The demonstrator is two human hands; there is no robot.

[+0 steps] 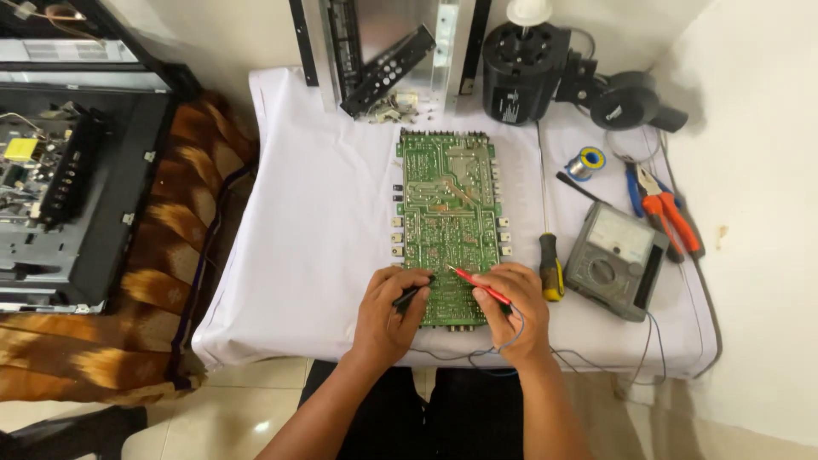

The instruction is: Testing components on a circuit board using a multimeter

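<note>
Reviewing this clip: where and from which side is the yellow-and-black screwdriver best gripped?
Grip the screwdriver by its thick yellow-and-black handle, coming from above with the right hand, which lies just beside it. The thin shaft points away toward the black round device, leaving the handle at the near end.

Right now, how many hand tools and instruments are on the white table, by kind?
Test probes, one in the left hand and one in the right hand: 2 (black probe, red probe)
Screwdriver: 1
Analog multimeter: 1
Pliers: 2
Solder spool: 1
Circuit board: 1
Total: 8
</note>
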